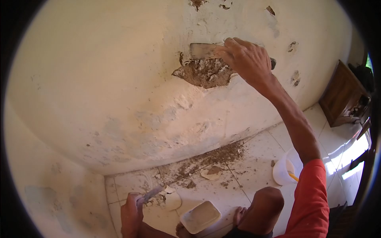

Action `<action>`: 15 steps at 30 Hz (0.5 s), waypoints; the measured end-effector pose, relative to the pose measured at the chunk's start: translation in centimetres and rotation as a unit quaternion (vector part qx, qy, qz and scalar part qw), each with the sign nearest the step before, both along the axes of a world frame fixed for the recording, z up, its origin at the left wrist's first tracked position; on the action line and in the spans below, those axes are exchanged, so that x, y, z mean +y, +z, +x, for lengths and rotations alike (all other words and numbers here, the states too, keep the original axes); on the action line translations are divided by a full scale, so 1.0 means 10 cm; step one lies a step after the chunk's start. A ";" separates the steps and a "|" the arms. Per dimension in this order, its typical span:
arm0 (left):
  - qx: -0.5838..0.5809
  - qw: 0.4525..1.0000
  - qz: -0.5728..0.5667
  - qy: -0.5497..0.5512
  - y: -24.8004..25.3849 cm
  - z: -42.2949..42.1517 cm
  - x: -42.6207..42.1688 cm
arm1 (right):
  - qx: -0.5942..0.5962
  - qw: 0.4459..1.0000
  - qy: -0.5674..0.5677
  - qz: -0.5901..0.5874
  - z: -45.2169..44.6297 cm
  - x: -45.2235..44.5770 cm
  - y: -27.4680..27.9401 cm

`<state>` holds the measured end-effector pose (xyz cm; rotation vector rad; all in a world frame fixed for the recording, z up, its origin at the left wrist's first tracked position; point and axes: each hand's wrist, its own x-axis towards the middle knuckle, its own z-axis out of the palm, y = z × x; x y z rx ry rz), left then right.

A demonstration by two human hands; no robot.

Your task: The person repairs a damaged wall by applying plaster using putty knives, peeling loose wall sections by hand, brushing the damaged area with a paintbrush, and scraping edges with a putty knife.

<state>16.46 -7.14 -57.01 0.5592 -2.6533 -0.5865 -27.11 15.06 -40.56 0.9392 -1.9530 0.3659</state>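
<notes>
My right hand [248, 59] is closed round a putty knife, its wide flat blade [201, 51] lying against the wall [119, 71]. The dark handle end sticks out past my wrist side. Just below the blade, a patch of broken plaster [208, 74] exposes rough brown material. Low on the left, my left hand [131, 214] grips a second, narrower scraper [152, 193], whose blade points up and to the right. That blade is held over the floor, and its handle is mostly hidden in my fingers.
Brown crumbs [214, 158] and plaster flakes [173, 201] lie along the wall's foot on the tiled floor [254, 158]. A shallow white tray [201, 217] sits near my feet. To the right stand a white bucket [281, 172] with something yellow inside and a wooden cabinet [342, 93].
</notes>
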 end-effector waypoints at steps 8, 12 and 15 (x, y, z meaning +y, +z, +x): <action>-0.041 0.998 0.010 0.043 -0.03 0.01 -0.06 | -0.010 0.999 -0.021 -0.023 -0.12 0.16 0.07; -0.025 0.998 0.016 0.059 -0.08 0.00 -0.10 | -0.069 0.997 -0.036 -0.010 -0.23 0.19 0.11; -0.019 0.999 0.004 0.034 -0.11 0.01 -0.12 | -0.008 0.999 0.022 -0.024 -0.36 0.24 0.13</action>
